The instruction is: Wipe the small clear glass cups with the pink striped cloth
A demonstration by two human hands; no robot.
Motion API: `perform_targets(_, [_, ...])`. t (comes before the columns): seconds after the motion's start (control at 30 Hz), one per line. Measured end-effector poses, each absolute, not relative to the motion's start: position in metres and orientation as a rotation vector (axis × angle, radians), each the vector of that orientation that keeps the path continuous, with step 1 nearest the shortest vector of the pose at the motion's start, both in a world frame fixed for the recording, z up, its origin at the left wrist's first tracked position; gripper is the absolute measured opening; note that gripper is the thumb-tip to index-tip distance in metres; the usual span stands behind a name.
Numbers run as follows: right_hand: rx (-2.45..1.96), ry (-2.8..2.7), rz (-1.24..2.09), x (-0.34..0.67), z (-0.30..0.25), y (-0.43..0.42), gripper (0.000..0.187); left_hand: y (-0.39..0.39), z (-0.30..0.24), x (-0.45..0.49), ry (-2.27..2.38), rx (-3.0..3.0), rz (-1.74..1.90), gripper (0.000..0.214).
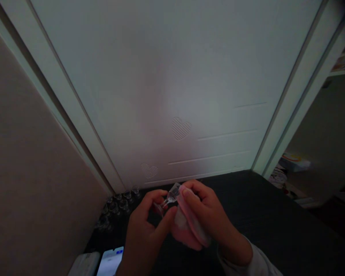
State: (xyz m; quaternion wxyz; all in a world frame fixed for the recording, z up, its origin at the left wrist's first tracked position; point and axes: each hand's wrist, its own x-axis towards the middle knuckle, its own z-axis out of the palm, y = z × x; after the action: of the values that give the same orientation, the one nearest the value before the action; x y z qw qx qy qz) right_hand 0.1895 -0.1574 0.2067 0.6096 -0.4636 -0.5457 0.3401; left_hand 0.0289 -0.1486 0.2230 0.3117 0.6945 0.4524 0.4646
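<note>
Wiping step, apparently: left hand (146, 228) fingers closed around the small glass (173, 194) at its stem end, right hand (208, 207) fingers pinching pink cloth (186, 232) against its bowl, above the desk (255, 207). Next probably calls for turning the glass.

Up at twelve o'clock a broad pale panel (166, 57) is filling the view, a striped heart (181, 129) showing near its middle and a smaller heart (149, 171) sitting off towards seven. Over at nine, a plain wall (25, 145) is standing in shadow. Down at seven, a phone (110, 262) is glowing, and a white case (85, 264) is lying just beside it, towards eight! At five, a black tabletop (264, 214) is stretching out; round at three, a box (296, 163) is resting in a dim recess (327, 122).
</note>
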Motion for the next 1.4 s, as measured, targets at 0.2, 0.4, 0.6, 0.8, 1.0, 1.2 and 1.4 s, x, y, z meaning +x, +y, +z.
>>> perform_targets(0.2, [-1.053, -1.238, 0.894, 0.188, 0.209, -0.157, 0.028, -0.143, 0.216, 0.021, 1.254, 2.134, 1.232, 0.012])
perform_targets(0.4, [-1.037, -1.189, 0.996, 0.188, 0.208, -0.156, 0.031, -0.140, 0.211, 0.020, 1.141, 2.442, 1.326, 0.014])
perform_targets(0.6, [-1.009, -1.156, 1.092, 0.188, 0.207, -0.152, 0.032, -0.140, 0.217, 0.023, 0.994, 2.707, 1.542, 0.010])
perform_targets(0.8, [-0.987, -1.139, 1.143, 0.189, 0.208, -0.153, 0.032, -0.138, 0.221, 0.024, 0.940, 2.815, 1.615, 0.015])
perform_targets(1.0, [-0.960, -1.165, 1.133, 0.189, 0.210, -0.156, 0.032, -0.140, 0.222, 0.023, 1.000, 2.726, 1.592, 0.014])
perform_targets(1.2, [-0.946, -1.223, 1.054, 0.190, 0.212, -0.160, 0.027, -0.144, 0.219, 0.017, 1.091, 2.555, 1.457, 0.009])
perform_targets(1.4, [-0.960, -1.323, 0.934, 0.189, 0.211, -0.163, 0.025, -0.145, 0.220, 0.018, 1.114, 2.273, 1.529, 0.012])
